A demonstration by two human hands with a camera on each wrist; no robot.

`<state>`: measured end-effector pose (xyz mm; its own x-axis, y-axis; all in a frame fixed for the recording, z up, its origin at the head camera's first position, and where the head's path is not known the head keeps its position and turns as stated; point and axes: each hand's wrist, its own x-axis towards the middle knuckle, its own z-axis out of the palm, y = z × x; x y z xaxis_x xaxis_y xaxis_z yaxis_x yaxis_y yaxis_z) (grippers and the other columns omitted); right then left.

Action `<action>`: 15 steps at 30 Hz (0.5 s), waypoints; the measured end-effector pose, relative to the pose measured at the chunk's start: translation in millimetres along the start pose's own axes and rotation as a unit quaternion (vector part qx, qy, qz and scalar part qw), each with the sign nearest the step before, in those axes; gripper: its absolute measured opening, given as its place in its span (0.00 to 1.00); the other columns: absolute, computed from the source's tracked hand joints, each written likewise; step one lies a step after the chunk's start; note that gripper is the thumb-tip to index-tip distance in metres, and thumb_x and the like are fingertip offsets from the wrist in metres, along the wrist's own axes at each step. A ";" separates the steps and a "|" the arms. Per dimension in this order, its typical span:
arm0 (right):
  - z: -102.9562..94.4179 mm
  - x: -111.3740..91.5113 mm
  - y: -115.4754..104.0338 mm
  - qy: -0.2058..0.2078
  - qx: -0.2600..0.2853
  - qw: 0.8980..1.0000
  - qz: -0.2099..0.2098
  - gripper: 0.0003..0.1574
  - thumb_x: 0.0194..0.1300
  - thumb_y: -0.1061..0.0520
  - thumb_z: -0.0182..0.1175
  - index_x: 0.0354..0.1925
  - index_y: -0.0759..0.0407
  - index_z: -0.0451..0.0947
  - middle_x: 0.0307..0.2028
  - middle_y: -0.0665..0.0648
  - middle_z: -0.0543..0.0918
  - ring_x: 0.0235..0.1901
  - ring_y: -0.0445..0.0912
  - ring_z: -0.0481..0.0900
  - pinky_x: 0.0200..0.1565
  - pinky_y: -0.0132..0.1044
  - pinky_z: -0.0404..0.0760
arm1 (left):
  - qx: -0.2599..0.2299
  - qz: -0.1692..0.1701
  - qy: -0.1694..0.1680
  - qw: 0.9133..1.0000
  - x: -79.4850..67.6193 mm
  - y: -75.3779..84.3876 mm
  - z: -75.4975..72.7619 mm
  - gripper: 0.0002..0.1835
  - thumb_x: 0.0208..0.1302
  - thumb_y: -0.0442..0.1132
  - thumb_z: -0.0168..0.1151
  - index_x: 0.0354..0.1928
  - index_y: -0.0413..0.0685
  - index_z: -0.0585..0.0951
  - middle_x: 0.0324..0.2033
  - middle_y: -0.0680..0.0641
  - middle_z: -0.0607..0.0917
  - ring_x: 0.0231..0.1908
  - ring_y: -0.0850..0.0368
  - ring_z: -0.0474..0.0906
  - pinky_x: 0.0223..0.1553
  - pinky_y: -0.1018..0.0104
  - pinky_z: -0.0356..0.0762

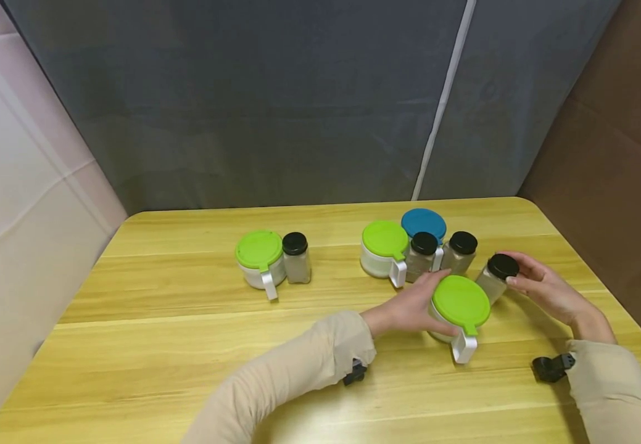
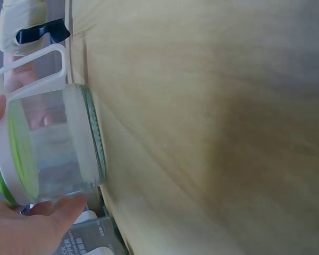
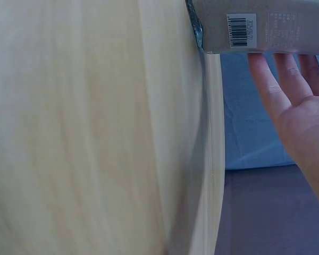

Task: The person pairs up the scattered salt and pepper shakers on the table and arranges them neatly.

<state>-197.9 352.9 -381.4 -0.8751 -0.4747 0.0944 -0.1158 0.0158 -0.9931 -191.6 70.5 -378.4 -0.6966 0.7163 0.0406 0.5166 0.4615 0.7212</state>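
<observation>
My left hand (image 1: 411, 306) grips a glass seasoning jar (image 1: 461, 303) with a green lid and a pale handle, thumb and fingers on opposite sides. In the left wrist view this jar (image 2: 58, 143) is see-through, its ridged base close to the tabletop. To its right, my right hand (image 1: 550, 295) holds a square spice bottle (image 1: 490, 285) with a black cap, thumb near the cap. Its barcode side shows in the right wrist view, with fingers (image 3: 268, 87) along the bottle (image 3: 287, 29).
Just behind stand another green-lidded jar (image 1: 385, 240), a blue-lidded jar (image 1: 423, 223) and two black-capped bottles, one (image 1: 420, 262) beside the other (image 1: 461, 253). Farther left, a green-lidded jar (image 1: 259, 250) stands beside a black-capped bottle (image 1: 297, 262). The wooden table (image 1: 148, 333) meets a grey backdrop.
</observation>
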 end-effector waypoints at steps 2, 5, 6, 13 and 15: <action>0.2 0.7 -0.1 -0.002 -0.003 1.000 -0.002 0.27 0.65 0.71 0.42 0.58 0.51 0.62 0.51 0.45 0.69 0.49 0.34 0.67 0.46 0.25 0.68 | 0.003 0.003 0.001 1.000 1.3 -0.3 0.9 0.54 0.43 0.52 0.70 0.67 0.48 0.47 0.61 0.45 0.58 0.60 0.55 0.54 0.55 0.67 0.56; 0.7 2.2 -0.5 -0.011 -0.005 1.000 -0.010 0.28 0.65 0.71 0.41 0.60 0.53 0.60 0.52 0.45 0.69 0.51 0.35 0.66 0.47 0.25 0.68 | 0.009 0.007 0.002 1.000 3.2 -0.3 2.2 0.54 0.42 0.52 0.70 0.67 0.48 0.47 0.60 0.45 0.58 0.59 0.57 0.56 0.55 0.69 0.57; 0.9 2.8 -0.6 -0.015 -0.003 1.000 -0.013 0.28 0.64 0.72 0.41 0.60 0.54 0.60 0.53 0.45 0.69 0.51 0.35 0.66 0.47 0.25 0.67 | 0.011 0.009 0.003 1.000 3.7 -0.1 2.4 0.54 0.42 0.53 0.70 0.67 0.48 0.47 0.60 0.45 0.58 0.58 0.57 0.57 0.54 0.69 0.58; 1.9 5.0 -0.1 -0.040 -0.011 0.999 -0.034 0.30 0.64 0.73 0.39 0.63 0.57 0.57 0.57 0.46 0.67 0.54 0.36 0.63 0.49 0.25 0.65 | 0.028 0.011 0.000 1.000 5.8 0.4 2.7 0.54 0.41 0.54 0.69 0.66 0.47 0.48 0.59 0.47 0.60 0.54 0.61 0.61 0.52 0.73 0.59; 2.1 5.5 0.3 -0.043 -0.010 0.998 -0.036 0.30 0.64 0.73 0.39 0.63 0.59 0.56 0.57 0.46 0.67 0.55 0.36 0.62 0.50 0.25 0.64 | 0.035 0.010 0.000 0.999 5.9 0.6 2.3 0.54 0.41 0.55 0.69 0.66 0.47 0.49 0.59 0.47 0.61 0.54 0.61 0.62 0.52 0.73 0.60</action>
<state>-201.8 348.4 -381.3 -0.8210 -0.5484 0.1589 -0.1872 -0.0043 -0.9823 -194.2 76.2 -379.3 -0.6866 0.7251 0.0541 0.5632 0.4832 0.6703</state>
